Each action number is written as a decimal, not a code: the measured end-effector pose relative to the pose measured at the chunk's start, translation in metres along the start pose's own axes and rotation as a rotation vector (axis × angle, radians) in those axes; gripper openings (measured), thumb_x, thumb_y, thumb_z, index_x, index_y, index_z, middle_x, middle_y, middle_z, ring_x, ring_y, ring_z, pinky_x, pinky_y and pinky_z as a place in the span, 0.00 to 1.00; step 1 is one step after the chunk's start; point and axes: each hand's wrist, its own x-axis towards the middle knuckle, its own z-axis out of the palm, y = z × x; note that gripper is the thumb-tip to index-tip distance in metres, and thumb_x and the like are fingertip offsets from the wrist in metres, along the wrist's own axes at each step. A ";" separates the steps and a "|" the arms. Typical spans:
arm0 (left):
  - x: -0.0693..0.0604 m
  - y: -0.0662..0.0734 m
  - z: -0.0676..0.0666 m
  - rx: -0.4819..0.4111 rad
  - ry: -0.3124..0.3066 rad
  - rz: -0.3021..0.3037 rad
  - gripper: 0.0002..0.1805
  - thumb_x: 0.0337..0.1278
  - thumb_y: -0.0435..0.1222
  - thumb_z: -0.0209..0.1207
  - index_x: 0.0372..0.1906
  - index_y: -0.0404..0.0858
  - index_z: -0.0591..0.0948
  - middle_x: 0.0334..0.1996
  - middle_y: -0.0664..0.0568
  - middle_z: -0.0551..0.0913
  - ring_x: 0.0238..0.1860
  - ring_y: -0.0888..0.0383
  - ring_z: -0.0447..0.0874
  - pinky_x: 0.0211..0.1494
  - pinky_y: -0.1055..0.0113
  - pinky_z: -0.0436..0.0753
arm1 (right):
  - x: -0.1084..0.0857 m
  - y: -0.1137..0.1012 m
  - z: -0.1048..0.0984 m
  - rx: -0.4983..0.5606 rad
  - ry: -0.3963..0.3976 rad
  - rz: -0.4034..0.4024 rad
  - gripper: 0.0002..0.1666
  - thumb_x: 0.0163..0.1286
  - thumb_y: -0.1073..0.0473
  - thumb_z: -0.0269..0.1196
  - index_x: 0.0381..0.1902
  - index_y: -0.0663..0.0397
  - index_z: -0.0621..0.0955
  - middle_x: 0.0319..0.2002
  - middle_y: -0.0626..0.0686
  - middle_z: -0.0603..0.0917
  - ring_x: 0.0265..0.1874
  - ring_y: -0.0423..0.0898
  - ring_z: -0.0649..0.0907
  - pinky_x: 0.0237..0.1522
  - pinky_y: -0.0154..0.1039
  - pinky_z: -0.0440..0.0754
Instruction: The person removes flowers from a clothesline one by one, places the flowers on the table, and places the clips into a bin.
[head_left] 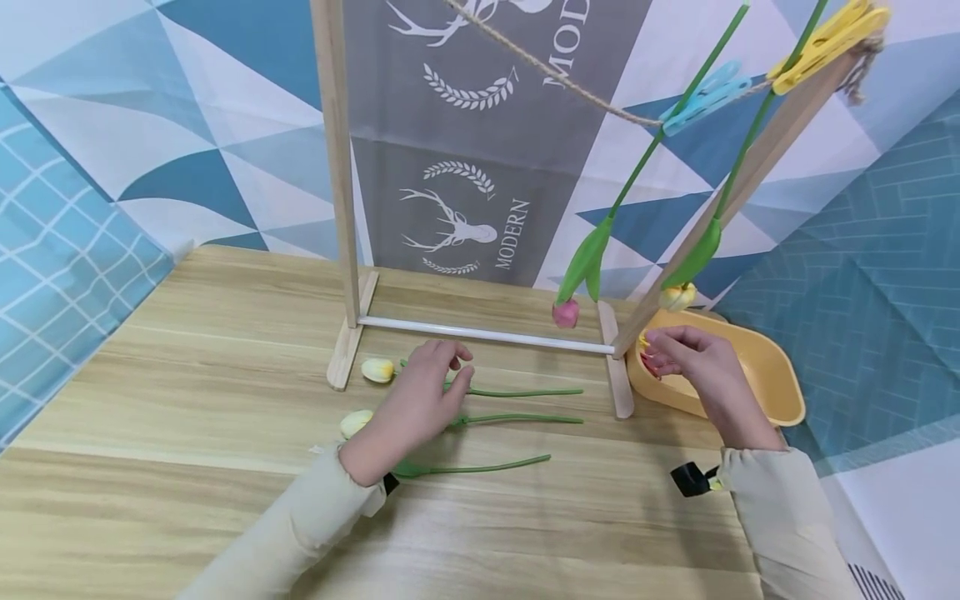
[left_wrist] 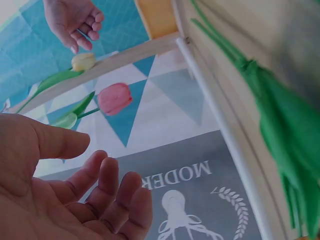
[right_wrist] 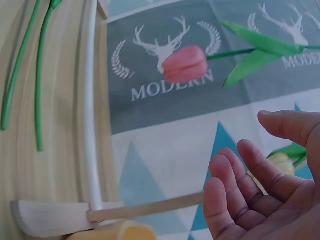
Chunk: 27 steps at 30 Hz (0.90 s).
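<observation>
My left hand (head_left: 420,392) hovers over tulips on the table, fingers loosely bent; its palm is bare in the left wrist view. Beneath it lie a yellow-white tulip (head_left: 377,370), a second pale tulip (head_left: 356,423) and a third green stem (head_left: 495,467), its bloom hidden by the arm. Above the near side of an orange-yellow basin (head_left: 768,379), my right hand (head_left: 697,362) holds nothing. Small red and yellow pieces (head_left: 649,367) show by its fingertips. A pink tulip (head_left: 566,313) and a yellow tulip (head_left: 678,297) hang bloom-down nearby.
A blue clothespin (head_left: 705,100) and a yellow clothespin (head_left: 828,46) clamp the hanging stems to a twine (head_left: 540,65). The twine is tied to a wooden frame (head_left: 341,167) with a white crossbar (head_left: 487,335) low across it. Patterned cloth covers the wall behind.
</observation>
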 end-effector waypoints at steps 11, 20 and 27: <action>0.023 0.014 -0.009 -0.064 0.076 0.056 0.10 0.64 0.37 0.52 0.43 0.35 0.77 0.35 0.48 0.78 0.39 0.51 0.74 0.43 0.62 0.74 | -0.004 -0.031 0.004 0.022 0.050 -0.137 0.28 0.65 0.41 0.58 0.53 0.56 0.74 0.38 0.38 0.79 0.34 0.33 0.81 0.38 0.26 0.79; 0.041 0.028 -0.015 -0.157 0.080 0.062 0.12 0.64 0.38 0.51 0.46 0.34 0.76 0.40 0.46 0.77 0.42 0.50 0.75 0.45 0.62 0.76 | -0.006 -0.049 0.001 0.245 0.098 -0.210 0.23 0.62 0.49 0.63 0.50 0.57 0.76 0.33 0.41 0.83 0.31 0.34 0.83 0.34 0.26 0.80; 0.055 0.038 -0.018 -0.213 0.094 0.084 0.12 0.65 0.38 0.50 0.46 0.36 0.75 0.41 0.47 0.75 0.44 0.52 0.73 0.44 0.65 0.72 | -0.008 -0.062 -0.002 0.360 0.127 -0.266 0.16 0.60 0.52 0.66 0.44 0.52 0.78 0.33 0.43 0.83 0.30 0.36 0.83 0.33 0.25 0.80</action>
